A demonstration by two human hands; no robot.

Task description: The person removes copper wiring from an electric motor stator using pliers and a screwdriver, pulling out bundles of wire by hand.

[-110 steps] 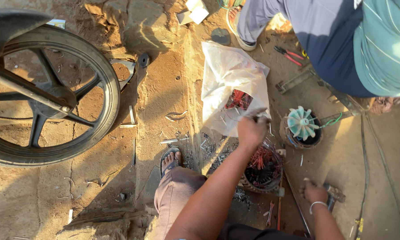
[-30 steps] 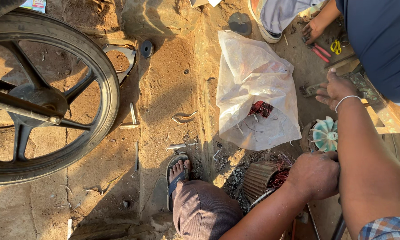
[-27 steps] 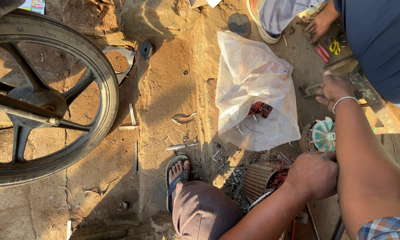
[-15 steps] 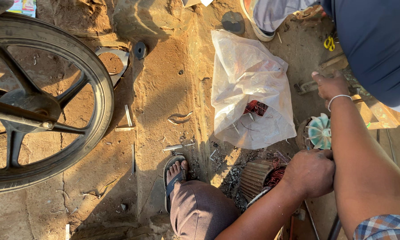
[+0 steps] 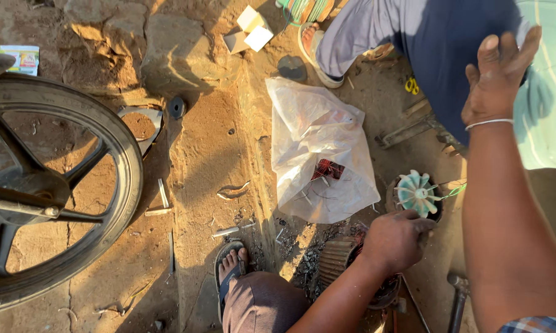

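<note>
Gripping ribbed motor housing [image 5: 340, 262], axis lying left-right: left hand [image 5: 396, 239]; right hand [image 5: 495, 77] raised, fingers spread.

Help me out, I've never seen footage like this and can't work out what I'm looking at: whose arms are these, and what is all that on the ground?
The camera sits on a person's head and looks straight down, so the two arms are the wearer's own. The left hand is closed over a ribbed metal motor on the dirt ground. The right hand is raised, open and holding nothing. Beside the motor lies a pale green plastic fan, and a white plastic bag with a small red part on it. On the left is a motorcycle wheel. The wearer's sandalled foot shows below; another person sits at the top.
</note>
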